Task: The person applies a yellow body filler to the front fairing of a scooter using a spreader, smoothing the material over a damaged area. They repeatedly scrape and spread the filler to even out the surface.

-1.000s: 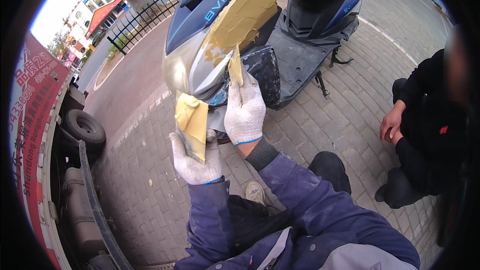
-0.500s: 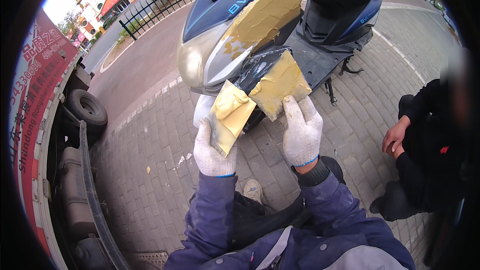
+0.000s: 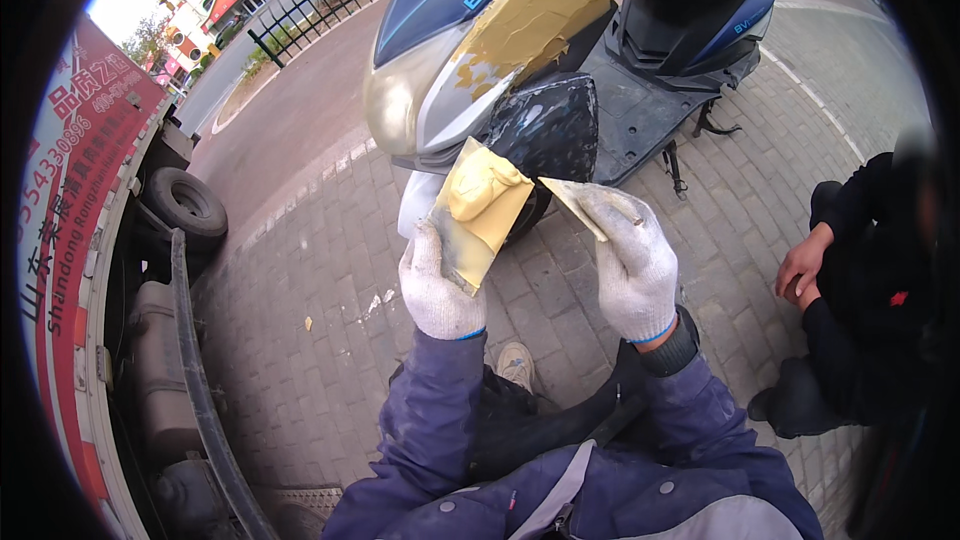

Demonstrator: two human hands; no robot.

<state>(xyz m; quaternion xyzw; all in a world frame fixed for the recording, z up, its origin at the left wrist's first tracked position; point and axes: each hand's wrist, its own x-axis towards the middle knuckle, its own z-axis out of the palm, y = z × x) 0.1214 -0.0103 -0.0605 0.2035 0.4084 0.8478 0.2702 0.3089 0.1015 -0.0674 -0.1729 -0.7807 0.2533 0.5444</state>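
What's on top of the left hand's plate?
A thick lump of yellow paste sits toward the far end of the plate, with a thinner smear nearer the left hand. The surface under the lump is hidden.

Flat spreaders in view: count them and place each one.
2. One spreader is in the left hand, bearing a thick lump of yellow paste; the other spreader is in the right hand, seen at a slant. Others may be hidden from this view.

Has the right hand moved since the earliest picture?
Yes: judged against the parked scooter, the right hand has moved away from the yellow-coated panel, rightward and downward in the view.
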